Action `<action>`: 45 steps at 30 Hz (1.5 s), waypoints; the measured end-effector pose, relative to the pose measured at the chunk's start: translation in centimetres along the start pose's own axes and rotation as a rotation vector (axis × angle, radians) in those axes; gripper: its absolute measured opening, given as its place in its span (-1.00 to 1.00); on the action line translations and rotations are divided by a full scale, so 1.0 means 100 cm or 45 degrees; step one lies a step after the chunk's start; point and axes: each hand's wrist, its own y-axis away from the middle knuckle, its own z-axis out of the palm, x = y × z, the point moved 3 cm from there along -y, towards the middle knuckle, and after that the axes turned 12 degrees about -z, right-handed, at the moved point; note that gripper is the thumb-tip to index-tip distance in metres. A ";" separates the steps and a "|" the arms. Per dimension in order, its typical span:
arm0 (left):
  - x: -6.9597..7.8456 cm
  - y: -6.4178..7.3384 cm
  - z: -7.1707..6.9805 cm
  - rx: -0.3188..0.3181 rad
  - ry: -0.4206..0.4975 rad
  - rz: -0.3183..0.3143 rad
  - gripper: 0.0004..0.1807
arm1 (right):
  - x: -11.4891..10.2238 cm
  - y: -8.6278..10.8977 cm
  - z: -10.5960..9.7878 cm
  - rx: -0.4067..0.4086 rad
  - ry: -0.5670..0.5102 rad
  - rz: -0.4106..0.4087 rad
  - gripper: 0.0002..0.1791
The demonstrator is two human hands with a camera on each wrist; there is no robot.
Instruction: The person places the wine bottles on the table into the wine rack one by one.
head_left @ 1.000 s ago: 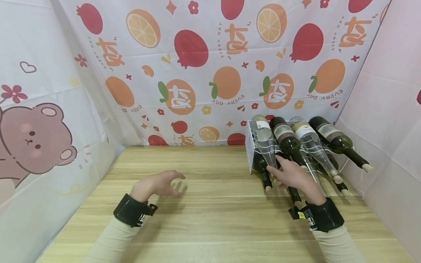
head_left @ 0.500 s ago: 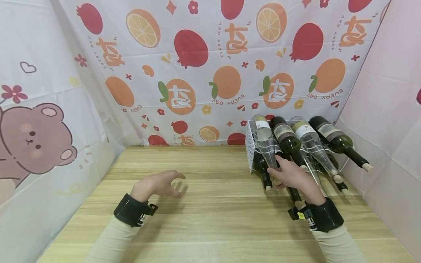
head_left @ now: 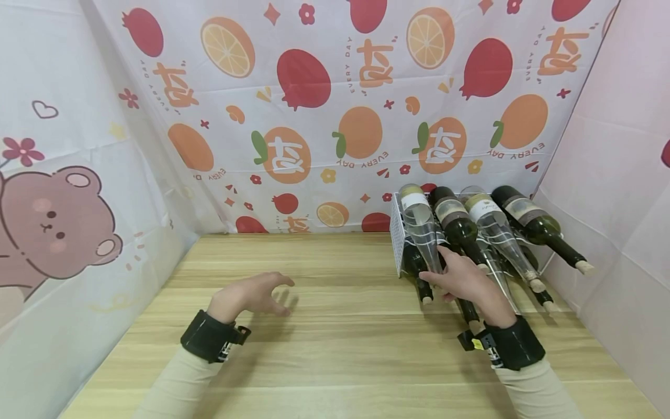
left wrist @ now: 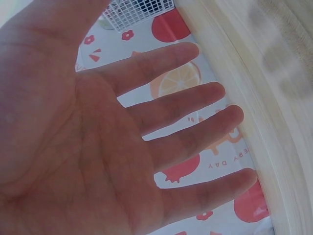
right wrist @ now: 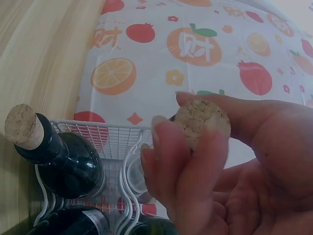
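Note:
At the upper left of the white wire rack (head_left: 398, 238) lies a clear glass bottle (head_left: 420, 224), its neck slanting down toward me. My right hand (head_left: 463, 280) grips that bottle's neck, thumb on one side and fingers on the other. In the right wrist view its cork (right wrist: 201, 123) shows between the fingertips, while the fingers hide most of the neck. Left of the rack, my left hand (head_left: 251, 294) hovers over the wooden table with spread fingers and nothing in it; the left wrist view shows its bare palm (left wrist: 98, 156).
Beside the clear bottle lie a dark green bottle (head_left: 458, 224), another clear bottle (head_left: 494, 224) and a second dark one (head_left: 534, 215). More corked bottles, such as a dark one (head_left: 417, 267), fill the lower row. Printed curtains (head_left: 335, 75) hang behind the wooden table (head_left: 324, 349).
The clear bottle has turned slightly about its length, its label's barcode no longer showing. My right thumb has shifted a little left. The left hand has stayed in place.

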 end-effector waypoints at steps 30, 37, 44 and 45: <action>-0.002 0.000 -0.001 0.003 -0.008 -0.013 -0.23 | -0.004 0.002 0.002 -0.078 -0.100 -0.070 -0.07; -0.001 0.000 -0.002 -0.005 -0.008 -0.025 -0.23 | -0.005 0.000 0.004 -0.021 -0.123 -0.071 -0.13; 0.000 0.000 -0.003 -0.013 -0.017 -0.029 -0.24 | -0.005 -0.001 0.006 0.009 -0.135 -0.062 -0.14; 0.000 0.000 -0.003 -0.012 -0.018 -0.029 -0.24 | -0.004 -0.001 0.006 0.013 -0.135 -0.049 -0.13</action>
